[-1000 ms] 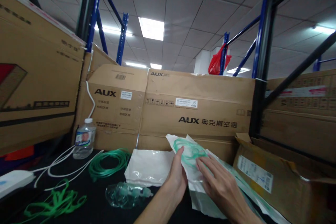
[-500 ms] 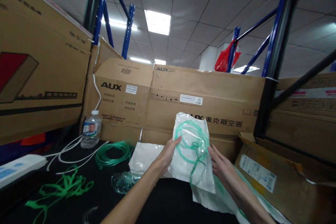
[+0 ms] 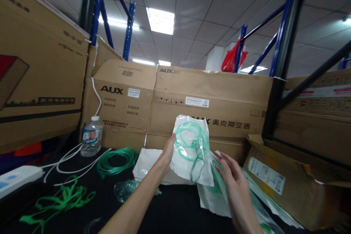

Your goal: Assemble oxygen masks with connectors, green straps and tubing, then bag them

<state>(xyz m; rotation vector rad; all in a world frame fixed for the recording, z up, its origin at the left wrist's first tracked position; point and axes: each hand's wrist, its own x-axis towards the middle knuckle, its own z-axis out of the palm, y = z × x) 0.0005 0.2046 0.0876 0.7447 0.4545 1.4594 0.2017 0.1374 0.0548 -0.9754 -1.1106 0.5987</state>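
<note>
My left hand (image 3: 165,156) holds up a sealed white bag (image 3: 192,151) by its left edge; coiled green tubing shows through the plastic. My right hand (image 3: 231,175) hovers just right of and below that bag, fingers spread, over a pile of similar bags (image 3: 219,197) lying on the black table. A flat stack of empty white bags (image 3: 149,166) lies behind my left wrist.
A loose coil of green tubing (image 3: 116,161), a clear mask (image 3: 126,189), green straps (image 3: 60,199), white cables, a water bottle (image 3: 91,136) and a white power strip (image 3: 13,179) lie to the left. AUX cardboard boxes wall the back; an open carton (image 3: 287,186) stands at right.
The bag was lifted off the pile with both hands; now only my left hand holds it, slightly further left, and my right hand has let go and dropped lower.
</note>
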